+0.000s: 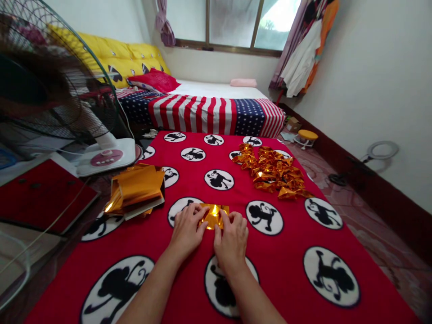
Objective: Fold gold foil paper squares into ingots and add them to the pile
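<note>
A shiny gold foil sheet [213, 217] lies flat on the red cloth with monkey prints [232, 245], between my two hands. My left hand [189, 226] has its thumb and forefinger on the sheet's left edge. On the right edge rest the thumb and forefinger of my right hand [232, 236]. Both hands are closed on the foil by its sides. To the left is a stack of gold foil sheets [137, 186], unevenly piled. Many folded gold foil pieces [275, 171] form a heap at the back right of the cloth.
A fan [104, 155] stands at the left, beside a red flat box [43, 193]. Behind the cloth is a bed [209, 112] with pillows and a striped cover. An orange stool [308, 135] stands by the right wall.
</note>
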A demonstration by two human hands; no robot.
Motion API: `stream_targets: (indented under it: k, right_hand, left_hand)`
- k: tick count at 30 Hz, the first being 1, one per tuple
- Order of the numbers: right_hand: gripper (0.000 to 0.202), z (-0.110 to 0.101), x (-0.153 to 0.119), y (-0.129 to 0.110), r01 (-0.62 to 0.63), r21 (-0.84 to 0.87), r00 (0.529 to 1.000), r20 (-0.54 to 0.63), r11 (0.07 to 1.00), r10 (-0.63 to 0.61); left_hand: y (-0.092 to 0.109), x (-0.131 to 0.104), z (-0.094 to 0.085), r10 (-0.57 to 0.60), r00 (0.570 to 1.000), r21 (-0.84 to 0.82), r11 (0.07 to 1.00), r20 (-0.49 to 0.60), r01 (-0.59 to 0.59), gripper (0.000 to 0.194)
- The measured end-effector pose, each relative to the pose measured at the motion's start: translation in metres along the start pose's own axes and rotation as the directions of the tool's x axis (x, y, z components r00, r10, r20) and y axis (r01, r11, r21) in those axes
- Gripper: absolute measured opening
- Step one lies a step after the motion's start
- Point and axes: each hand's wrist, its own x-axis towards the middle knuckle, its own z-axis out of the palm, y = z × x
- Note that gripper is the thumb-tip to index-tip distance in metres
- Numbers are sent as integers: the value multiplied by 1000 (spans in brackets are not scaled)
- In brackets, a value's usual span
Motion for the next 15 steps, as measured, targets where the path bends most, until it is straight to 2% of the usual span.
stream_targets:
  k: [7, 15]
  right_hand:
    - [41, -3, 0, 16, 8, -17, 1000, 28, 1000, -7]
    - [48, -5, 2, 24, 68, -50, 996, 58, 996, -65]
  left_hand:
    - [-2, 2, 0, -17, 1000, -35, 999, 20, 18, 43]
    - [-13, 3, -2, 32, 999, -82, 996, 41, -28, 56]
